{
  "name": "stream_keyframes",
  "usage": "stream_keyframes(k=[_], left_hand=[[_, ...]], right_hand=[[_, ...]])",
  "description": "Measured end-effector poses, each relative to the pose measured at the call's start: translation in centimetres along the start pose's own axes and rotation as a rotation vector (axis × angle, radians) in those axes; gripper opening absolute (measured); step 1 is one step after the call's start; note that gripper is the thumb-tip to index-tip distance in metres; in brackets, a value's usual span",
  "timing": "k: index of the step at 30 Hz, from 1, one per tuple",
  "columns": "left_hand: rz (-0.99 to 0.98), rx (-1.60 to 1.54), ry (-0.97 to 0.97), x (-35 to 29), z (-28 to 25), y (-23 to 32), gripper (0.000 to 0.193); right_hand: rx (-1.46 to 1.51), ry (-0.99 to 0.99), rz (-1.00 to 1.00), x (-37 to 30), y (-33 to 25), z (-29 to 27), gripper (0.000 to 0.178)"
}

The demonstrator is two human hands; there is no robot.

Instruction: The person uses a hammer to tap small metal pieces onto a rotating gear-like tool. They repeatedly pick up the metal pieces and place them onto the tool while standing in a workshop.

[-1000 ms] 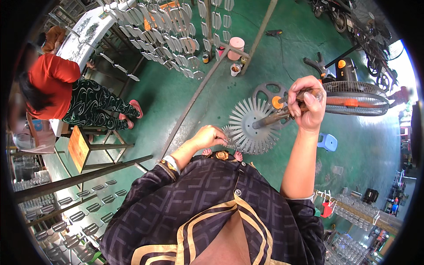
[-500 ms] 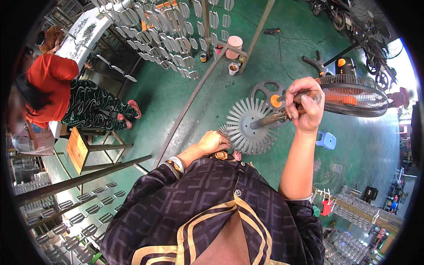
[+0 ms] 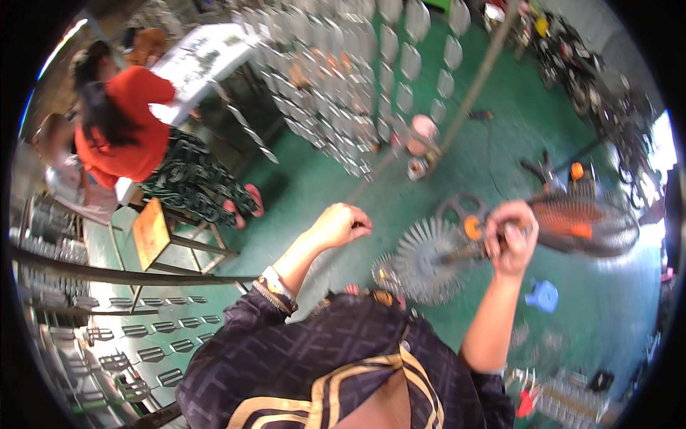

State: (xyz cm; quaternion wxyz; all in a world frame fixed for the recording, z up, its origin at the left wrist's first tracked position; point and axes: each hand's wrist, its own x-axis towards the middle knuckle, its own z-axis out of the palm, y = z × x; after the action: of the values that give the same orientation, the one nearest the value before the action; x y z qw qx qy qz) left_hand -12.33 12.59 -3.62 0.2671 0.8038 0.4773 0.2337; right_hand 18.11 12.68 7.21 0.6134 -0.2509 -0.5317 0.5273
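My right hand (image 3: 511, 236) is closed around the top end of an upright metal pole (image 3: 461, 254). The pole rises from a grey disc (image 3: 427, 261) with flat metal blades radiating from its rim. A second ring of metal pieces (image 3: 388, 275) shows at the disc's left, blurred. My left hand (image 3: 339, 225) is raised over the floor, left of the disc and apart from it. Its fingers are curled together, and whatever they may hold cannot be made out. Chains of flat, frame-like metal pieces (image 3: 336, 79) hang ahead of me.
A standing fan (image 3: 586, 222) is just right of the pole, with a blue stool (image 3: 543, 295) nearer me. At left, a person in a red top (image 3: 128, 121) stands by a white table (image 3: 221, 39) and a wooden stool (image 3: 151, 232). A pink bucket (image 3: 423, 132) stands ahead.
My left hand has lifted away from the disc's left edge, up and leftward. My right hand stays on the pole. The view has shifted, so the surroundings sit lower and farther right.
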Motion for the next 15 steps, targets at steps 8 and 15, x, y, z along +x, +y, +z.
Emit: stream_keyframes(k=[8, 15], left_hand=[[0.407, 0.353, 1.535, 1.0, -31.7, 8.9, 0.013], [-0.174, 0.851, 1.697, 4.8, -42.8, 15.4, 0.036]], right_hand=[[0.046, -0.004, 0.009, -0.1, -0.3, 0.1, 0.028], [0.098, -0.029, 0.032, -0.3, -0.2, 0.2, 0.024]])
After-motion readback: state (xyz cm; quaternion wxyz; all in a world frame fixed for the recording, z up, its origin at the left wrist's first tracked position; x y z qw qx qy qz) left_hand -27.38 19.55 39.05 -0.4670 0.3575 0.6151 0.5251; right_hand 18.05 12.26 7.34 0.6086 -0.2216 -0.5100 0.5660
